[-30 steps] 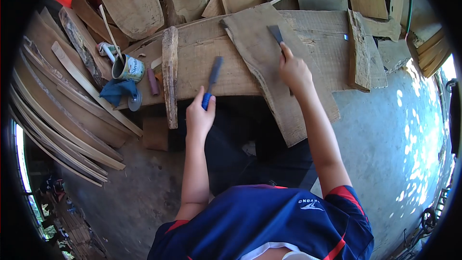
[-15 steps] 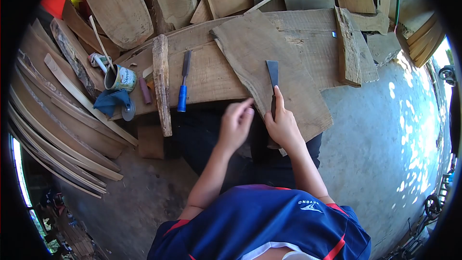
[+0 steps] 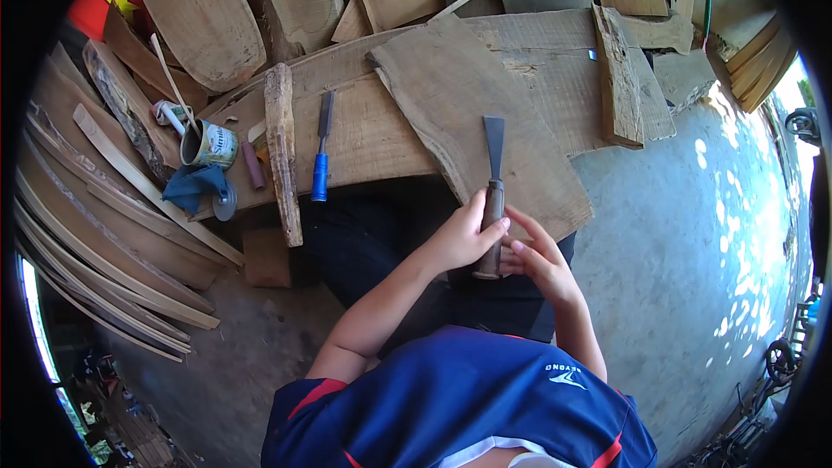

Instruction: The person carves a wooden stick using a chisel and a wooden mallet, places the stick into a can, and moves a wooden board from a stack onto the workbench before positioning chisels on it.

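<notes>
A chisel (image 3: pixel 494 152) with a flared dark blade and a brown handle points away from me, over the near part of a loose plank (image 3: pixel 468 78). My left hand (image 3: pixel 468 234) is closed around the handle from the left, thumb across it. On the other side, my right hand (image 3: pixel 544 267) has its fingers apart beside the handle; some fingertips pass behind it, and I cannot tell whether they press on it. A second chisel (image 3: pixel 321 147), blue-handled, lies on the thick wooden slab (image 3: pixel 381 130) to the left.
A rough wood strip (image 3: pixel 281 156) crosses the slab at left, another block (image 3: pixel 620 87) at right. A tin can (image 3: pixel 211 146), blue cloth (image 3: pixel 192 186) and clear disc (image 3: pixel 225 205) sit at the slab's left end. Curved boards (image 3: pixel 113 234) are stacked at left; more planks lean behind.
My left hand has moved right and taken hold of the chisel's handle. My right hand has loosened its grip and shifted to the handle's right side. The chisel now stands straighter, nearer me.
</notes>
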{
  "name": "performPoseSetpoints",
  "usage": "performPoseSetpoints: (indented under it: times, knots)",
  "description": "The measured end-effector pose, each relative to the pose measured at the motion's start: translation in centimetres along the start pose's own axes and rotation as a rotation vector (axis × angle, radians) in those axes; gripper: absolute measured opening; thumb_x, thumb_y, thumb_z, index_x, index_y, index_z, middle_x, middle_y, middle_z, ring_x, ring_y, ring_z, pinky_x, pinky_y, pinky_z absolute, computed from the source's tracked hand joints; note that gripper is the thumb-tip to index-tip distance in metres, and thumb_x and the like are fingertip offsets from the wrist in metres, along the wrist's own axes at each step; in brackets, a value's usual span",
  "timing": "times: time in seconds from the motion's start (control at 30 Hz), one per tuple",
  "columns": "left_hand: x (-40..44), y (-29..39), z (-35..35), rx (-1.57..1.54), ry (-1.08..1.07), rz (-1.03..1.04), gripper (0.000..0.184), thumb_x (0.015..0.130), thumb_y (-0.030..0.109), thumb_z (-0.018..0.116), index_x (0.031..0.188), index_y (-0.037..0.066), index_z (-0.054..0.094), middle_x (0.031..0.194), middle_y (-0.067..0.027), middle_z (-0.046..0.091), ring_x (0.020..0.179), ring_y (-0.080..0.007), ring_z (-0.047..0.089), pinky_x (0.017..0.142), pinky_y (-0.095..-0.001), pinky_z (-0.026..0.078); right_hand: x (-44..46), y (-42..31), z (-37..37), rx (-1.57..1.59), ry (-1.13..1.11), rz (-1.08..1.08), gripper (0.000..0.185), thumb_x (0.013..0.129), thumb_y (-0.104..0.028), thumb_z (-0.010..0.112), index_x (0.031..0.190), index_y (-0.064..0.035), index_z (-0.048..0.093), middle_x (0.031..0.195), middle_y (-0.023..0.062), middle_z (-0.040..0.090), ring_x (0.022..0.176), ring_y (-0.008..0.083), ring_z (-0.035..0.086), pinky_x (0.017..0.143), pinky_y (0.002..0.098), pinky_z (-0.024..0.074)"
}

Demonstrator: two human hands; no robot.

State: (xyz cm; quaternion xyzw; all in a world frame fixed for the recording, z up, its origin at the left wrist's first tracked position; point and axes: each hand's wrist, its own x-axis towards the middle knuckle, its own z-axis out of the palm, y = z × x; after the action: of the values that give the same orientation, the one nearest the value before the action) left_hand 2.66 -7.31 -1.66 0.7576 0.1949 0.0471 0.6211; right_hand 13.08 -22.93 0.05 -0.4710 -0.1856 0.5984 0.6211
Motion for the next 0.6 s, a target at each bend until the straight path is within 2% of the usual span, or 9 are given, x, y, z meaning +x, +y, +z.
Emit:
performPoseSetpoints:
  times: [0.03, 0.07, 0.1, 0.2, 0.23, 0.33, 0.47, 0.5, 0.6]
  knots:
    - [-0.4, 0.3, 0.2, 0.14, 0.04, 0.017, 0.052, 0.093, 0.021, 0.052, 0.134, -0.003, 0.029, 0.086, -0.015, 0.063, 0.079, -0.017, 0.063, 0.072, -0.029, 0.05, -0.5, 0.4, -0.2, 0.061, -0.014, 0.049, 0.058, 0.096, -0.018, 0.049, 0.146, -0.0137, 0.02, 0.115, 0.0192, 0.058, 0.096, 0.022, 0.063, 0.08, 0.0324, 0.0522]
    - [-0.9, 2.4, -0.6, 0.106, -0.017, -0.134, 0.053, 0.094, 0.021, 0.051, 0.135, -0.002, 0.028, 0.081, -0.014, 0.062, 0.075, -0.0177, 0.063, 0.068, -0.0298, 0.051, -1.4, -0.4, 0.7, 0.078, 0.039, 0.068, 0.048, 0.096, -0.022, 0.048, 0.14, -0.0097, 0.034, 0.109, 0.0185, 0.061, 0.089, 0.0231, 0.065, 0.076, 0.0325, 0.0536]
    - [-1.2, 3.8, -1.9, 0.071, -0.074, -0.285, 0.053, 0.094, 0.021, 0.051, 0.136, -0.001, 0.028, 0.077, -0.0129, 0.061, 0.071, -0.0184, 0.063, 0.065, -0.0307, 0.051, -1.7, -0.2, 0.3, 0.074, 0.036, 0.078, 0.048, 0.096, -0.022, 0.048, 0.14, -0.0097, 0.034, 0.109, 0.0185, 0.061, 0.089, 0.0231, 0.065, 0.076, 0.0325, 0.0536]
    - [-2.2, 0.6, -5.8, 0.475, 0.003, 0.113, 0.045, 0.091, 0.015, 0.05, 0.13, 0.0, 0.031, 0.069, -0.0171, 0.055, 0.061, -0.0294, 0.061, 0.057, -0.0402, 0.046, -2.1, 1.9, -2.6, -0.288, 0.253, 0.23, 0.038, 0.097, -0.033, 0.045, 0.114, -0.0008, 0.057, 0.091, 0.0154, 0.067, 0.078, 0.0218, 0.066, 0.071, 0.0312, 0.0539]
    - [-2.8, 0.4, -6.9, 0.514, -0.008, 0.162, 0.042, 0.092, 0.017, 0.05, 0.126, 0.0, 0.033, 0.068, -0.0193, 0.055, 0.063, -0.0357, 0.06, 0.057, -0.0414, 0.045, -2.6, 2.3, -3.6, -0.288, 0.257, 0.225, 0.038, 0.097, -0.033, 0.045, 0.114, -0.0008, 0.057, 0.091, 0.0154, 0.067, 0.078, 0.0218, 0.066, 0.071, 0.0312, 0.0539]
    - [-4.1, 0.7, -9.6, 0.687, -0.169, -0.09, 0.039, 0.091, 0.024, 0.053, 0.115, -0.001, 0.036, 0.068, -0.0232, 0.058, 0.067, -0.0416, 0.06, 0.059, -0.0468, 0.047, -3.2, 2.1, -3.6, -0.253, 0.375, 0.44, 0.04, 0.096, -0.035, 0.047, 0.117, -0.0007, 0.052, 0.092, 0.0151, 0.065, 0.079, 0.0228, 0.065, 0.072, 0.0328, 0.0533]
    - [-4.6, -0.2, -10.9, 0.708, -0.171, -0.209, 0.037, 0.091, 0.034, 0.055, 0.1, 0.001, 0.041, 0.065, -0.0213, 0.058, 0.066, -0.0402, 0.061, 0.057, -0.0459, 0.046, -2.3, 3.6, -3.7, 0.117, 0.548, 0.073, 0.045, 0.095, -0.036, 0.049, 0.125, -0.0038, 0.04, 0.106, 0.0165, 0.059, 0.093, 0.0257, 0.061, 0.078, 0.0368, 0.051]
    - [-4.6, -0.3, -10.8, 0.727, -0.127, -0.203, 0.037, 0.09, 0.035, 0.056, 0.097, 0.002, 0.042, 0.065, -0.0211, 0.059, 0.066, -0.0402, 0.061, 0.057, -0.0456, 0.046, -1.6, 3.8, -3.9, 0.268, 0.597, 0.033, 0.038, 0.095, -0.034, 0.05, 0.121, -0.0069, 0.044, 0.107, 0.0122, 0.059, 0.093, 0.0223, 0.061, 0.078, 0.0345, 0.0503]
    - [-4.9, -0.7, -10.6, 0.695, -0.017, -0.152, 0.037, 0.089, 0.036, 0.057, 0.092, 0.002, 0.042, 0.065, -0.0203, 0.058, 0.065, -0.0403, 0.06, 0.057, -0.0463, 0.045, 0.4, 5.0, -4.5, 0.283, 0.695, -0.223, 0.034, 0.096, -0.028, 0.049, 0.123, -0.0082, 0.042, 0.111, 0.008, 0.057, 0.096, 0.0187, 0.059, 0.076, 0.0338, 0.0492]
